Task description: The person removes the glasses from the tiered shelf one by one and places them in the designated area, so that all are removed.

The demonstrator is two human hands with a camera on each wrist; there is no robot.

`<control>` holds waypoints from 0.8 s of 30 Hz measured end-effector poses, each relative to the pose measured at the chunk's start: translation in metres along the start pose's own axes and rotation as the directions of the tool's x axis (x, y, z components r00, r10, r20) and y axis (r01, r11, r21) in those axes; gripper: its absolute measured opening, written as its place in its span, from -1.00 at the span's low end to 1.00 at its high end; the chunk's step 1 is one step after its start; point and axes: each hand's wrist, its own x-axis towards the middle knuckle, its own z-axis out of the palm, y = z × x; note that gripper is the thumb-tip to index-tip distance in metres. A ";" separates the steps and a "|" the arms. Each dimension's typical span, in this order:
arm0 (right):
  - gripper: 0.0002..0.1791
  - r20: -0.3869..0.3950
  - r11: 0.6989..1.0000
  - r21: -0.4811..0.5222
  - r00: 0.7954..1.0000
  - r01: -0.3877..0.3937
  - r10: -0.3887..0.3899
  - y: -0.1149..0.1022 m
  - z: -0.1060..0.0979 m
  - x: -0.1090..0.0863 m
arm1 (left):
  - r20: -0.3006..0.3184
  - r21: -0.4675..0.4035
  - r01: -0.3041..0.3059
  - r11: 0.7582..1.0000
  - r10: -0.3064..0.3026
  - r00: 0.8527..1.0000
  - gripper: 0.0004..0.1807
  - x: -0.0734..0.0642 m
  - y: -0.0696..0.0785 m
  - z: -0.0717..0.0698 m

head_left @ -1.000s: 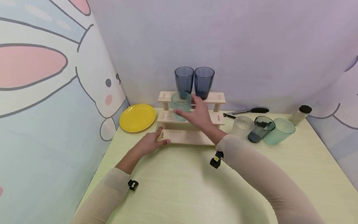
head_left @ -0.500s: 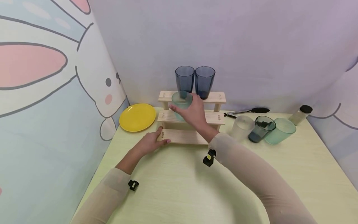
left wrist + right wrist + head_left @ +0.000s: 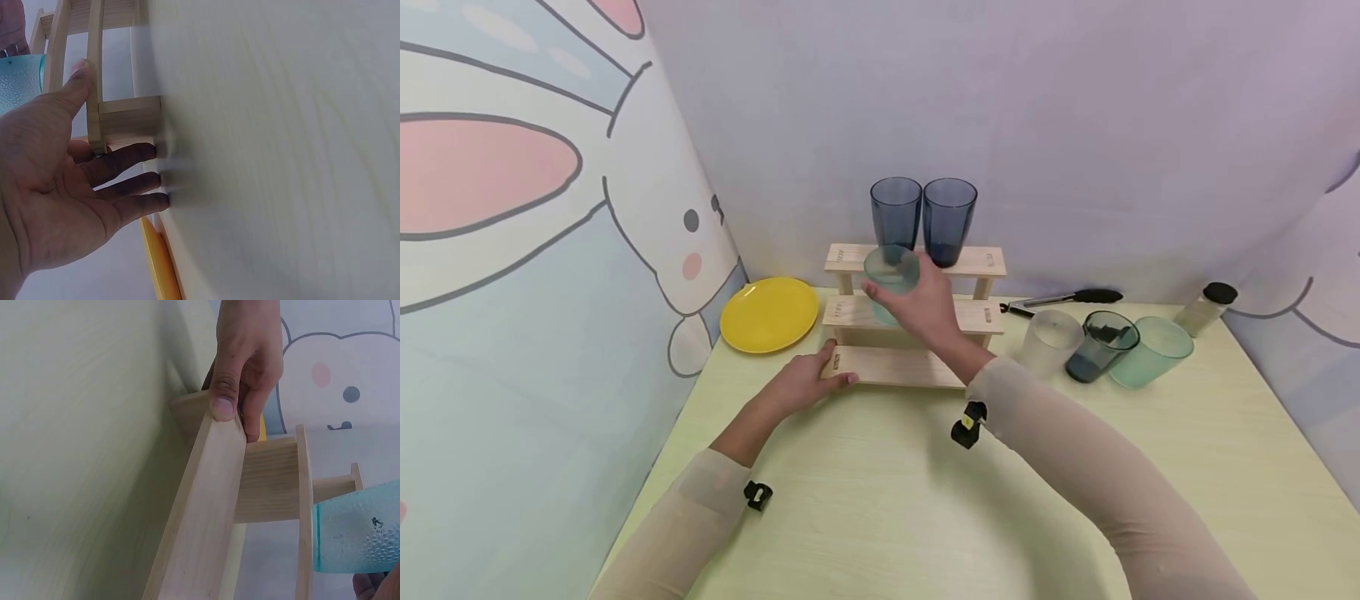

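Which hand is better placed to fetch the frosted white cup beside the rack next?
Right, I'd judge: the right hand is nearer the frosted white cup, though it must first release the green cup. The left hand grips the left end of the wooden rack, farther from that cup.

Around the wooden rack [image 3: 887, 367]: open table [image 3: 865, 500] at six o'clock — tumblers [image 3: 950, 221] block twelve, cups [image 3: 1101, 350] three, yellow plate [image 3: 769, 315] nine, right sleeve [image 3: 1090, 462] four.

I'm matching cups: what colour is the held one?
The cup is light turquoise, clearest in the right wrist view.
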 end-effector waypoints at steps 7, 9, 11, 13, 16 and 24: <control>0.10 0.066 0.998 0.048 0.997 0.026 -0.030 0.007 -0.011 -0.005 | 0.004 0.006 -0.001 1.000 0.001 1.000 0.23 -0.001 0.001 -0.001; 0.10 0.076 0.997 0.057 0.996 0.050 -0.055 0.010 -0.014 -0.005 | 0.005 0.008 0.001 1.000 -0.001 1.000 0.23 -0.001 0.001 -0.001; 0.10 0.082 0.996 0.057 0.994 0.068 -0.072 0.013 -0.018 -0.005 | 0.007 0.008 0.004 1.000 -0.004 1.000 0.23 -0.001 0.002 -0.001; 0.09 0.088 0.995 0.057 0.992 0.083 -0.088 0.015 -0.022 -0.006 | 0.007 0.009 0.008 1.000 -0.008 1.000 0.23 -0.002 0.002 -0.001; 0.05 0.101 0.994 0.054 0.990 0.098 -0.103 0.017 -0.028 -0.007 | 0.006 0.008 0.013 1.000 -0.013 1.000 0.23 -0.002 0.002 0.000; -0.03 0.126 0.991 0.049 0.984 0.121 -0.127 0.022 -0.044 -0.010 | 0.006 0.009 0.013 1.000 -0.013 1.000 0.23 -0.001 0.001 -0.001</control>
